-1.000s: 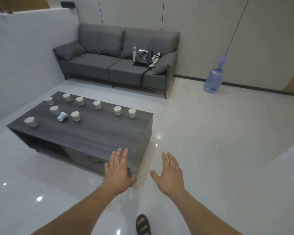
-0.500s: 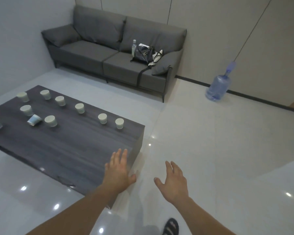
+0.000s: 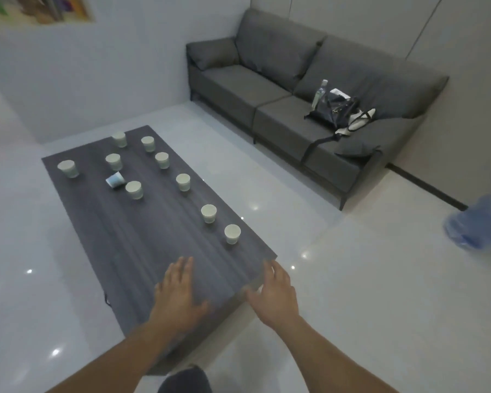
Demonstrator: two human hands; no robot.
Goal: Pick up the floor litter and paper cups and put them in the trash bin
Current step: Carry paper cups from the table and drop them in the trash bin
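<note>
The person has closed in on the table (image 3: 131,239) since half a second ago. Both hands now reach over its near end, where the right one hung above bare floor (image 3: 366,293) before, and the sofa (image 3: 281,89) has swung off to the right of the view.

The left hand (image 3: 179,293) is spread palm down above the tabletop, fingers straight, holding nothing; whether it touches the wood cannot be told. The right hand (image 3: 275,292) hovers at the table's near corner, equally loose and empty.

Ten paper cups (image 3: 183,182) wait beyond the fingertips. The nearest cup (image 3: 232,234) stands upright just ahead of the right hand and slightly to its left, with a second cup (image 3: 209,213) close behind it. The others sit farther off toward the table's far end, ahead of the left hand.

Nine cups are upright, their pale insides showing, though it cannot be told whether they hold any liquid. A tipped cup (image 3: 115,180) with a blue pattern lies on its side among the far group.

A hard pinch could crush the thin paper. If drink is left inside, a quick snatch could slop it across the wood, and a sweeping reach could topple the neighbouring cup.

A dark bag (image 3: 335,109) rests on the sofa with a bottle (image 3: 319,93) beside it. A blue water jug (image 3: 479,222) sits blurred at the right edge. No litter shows on the floor, and no trash bin is in view.
</note>
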